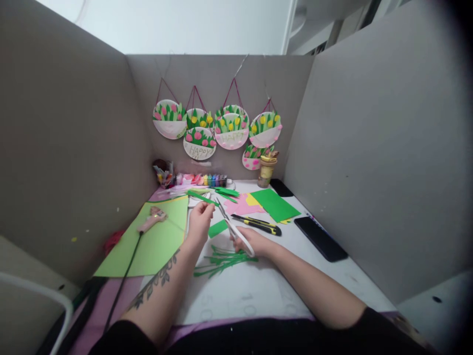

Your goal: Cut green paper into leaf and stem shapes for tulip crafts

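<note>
My left hand (201,217) pinches a narrow strip of green paper (201,197), which reaches up and left from the fingers and also shows on their right. Close beside it, my right hand (253,240) grips white-handled scissors (242,239), blades pointing up and left near the strip. Whether the blades touch the paper I cannot tell. Below the scissors lies a pile of thin green paper strips (218,261). A green paper piece (218,228) rests between my hands.
A yellow-and-black utility knife (256,225) lies right of the scissors, with a green sheet (275,205) behind it. A phone (320,238) is farther right. On light-green sheets (121,254) sits a corded glue gun (152,220). Decorated paper-plate crafts (232,132) hang on the back partition.
</note>
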Available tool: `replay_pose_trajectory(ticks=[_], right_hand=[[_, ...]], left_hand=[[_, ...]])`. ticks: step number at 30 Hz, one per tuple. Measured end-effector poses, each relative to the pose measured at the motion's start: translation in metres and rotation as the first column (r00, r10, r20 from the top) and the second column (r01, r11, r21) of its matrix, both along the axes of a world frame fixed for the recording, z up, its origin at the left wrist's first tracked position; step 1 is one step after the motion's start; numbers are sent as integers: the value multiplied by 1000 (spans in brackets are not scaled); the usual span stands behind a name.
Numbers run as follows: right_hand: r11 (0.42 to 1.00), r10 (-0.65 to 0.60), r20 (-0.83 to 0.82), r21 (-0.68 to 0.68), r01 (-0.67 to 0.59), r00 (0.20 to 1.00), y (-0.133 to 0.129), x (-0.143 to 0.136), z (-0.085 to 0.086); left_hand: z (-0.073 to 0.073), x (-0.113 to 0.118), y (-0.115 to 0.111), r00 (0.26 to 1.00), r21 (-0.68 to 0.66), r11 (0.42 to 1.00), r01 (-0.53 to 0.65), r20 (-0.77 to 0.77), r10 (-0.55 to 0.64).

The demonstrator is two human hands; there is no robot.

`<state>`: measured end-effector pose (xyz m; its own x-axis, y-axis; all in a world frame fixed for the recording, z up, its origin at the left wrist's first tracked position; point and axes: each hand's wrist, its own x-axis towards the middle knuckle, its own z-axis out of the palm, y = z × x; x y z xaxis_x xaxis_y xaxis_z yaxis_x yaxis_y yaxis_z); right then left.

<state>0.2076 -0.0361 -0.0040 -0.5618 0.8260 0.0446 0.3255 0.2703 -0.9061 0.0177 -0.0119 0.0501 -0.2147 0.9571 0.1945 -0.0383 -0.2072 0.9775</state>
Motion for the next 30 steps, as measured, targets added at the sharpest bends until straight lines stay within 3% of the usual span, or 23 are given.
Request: replay_pose_trajectory(ticks=[5,16,30], right_hand=[[999,2,-5,-53,-2,1000,2,1,-3],[994,-5,68,111,-2,998,1,2,2],[997,-31,62,66,26,998,3,0,-3]], left_hand=[[-1,2,0,1000,11,1000,-9,15,8],[-4,8,-4,1000,18,1000,-13,21,12],[-15,11,-1,999,35,999,-34,-37,35]])
